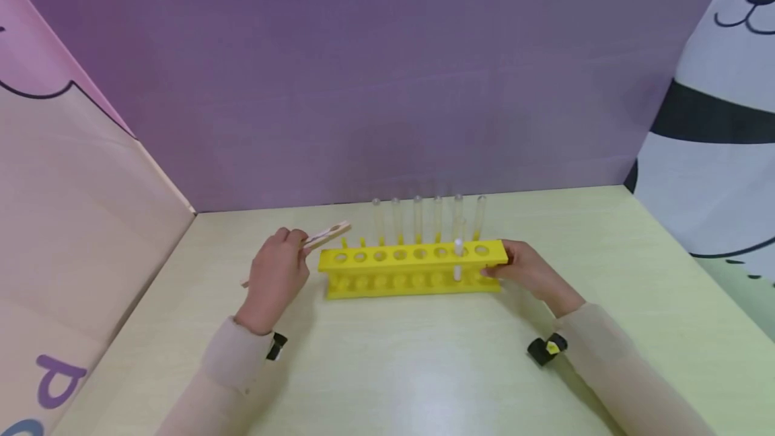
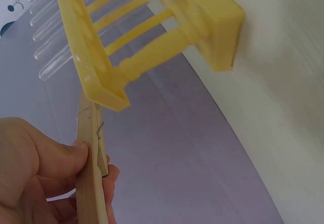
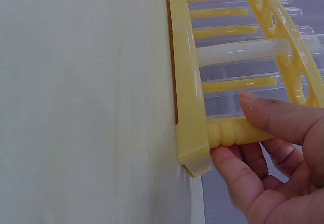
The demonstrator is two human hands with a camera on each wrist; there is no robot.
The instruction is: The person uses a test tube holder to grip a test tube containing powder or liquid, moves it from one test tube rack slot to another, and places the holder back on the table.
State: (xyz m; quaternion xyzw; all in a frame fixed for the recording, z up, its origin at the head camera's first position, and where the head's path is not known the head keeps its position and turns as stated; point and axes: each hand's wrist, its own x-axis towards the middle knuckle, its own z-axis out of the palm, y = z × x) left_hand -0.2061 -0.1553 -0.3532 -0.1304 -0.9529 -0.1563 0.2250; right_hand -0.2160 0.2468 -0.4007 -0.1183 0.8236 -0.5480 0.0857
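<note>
A yellow test tube rack (image 1: 418, 290) stands upright on the table between the hands. My left hand (image 1: 277, 278) holds a wooden test tube holder (image 2: 89, 188) by its shaft, its tip beside the rack's left end. My right hand (image 1: 535, 273) grips the end post of the rack, thumb on one side and fingers on the other. One test tube with white content (image 3: 243, 51) sits in a hole near the right end. Behind it, several clear test tubes (image 1: 418, 217) stand upside down on the yellow pegs, closed ends up.
A pale wooden table (image 1: 393, 369) lies under everything. Purple fabric (image 1: 387, 86) rises along its back edge, with printed panels on the left and right. Two bare pegs (image 1: 362, 242) show at the rack's left end.
</note>
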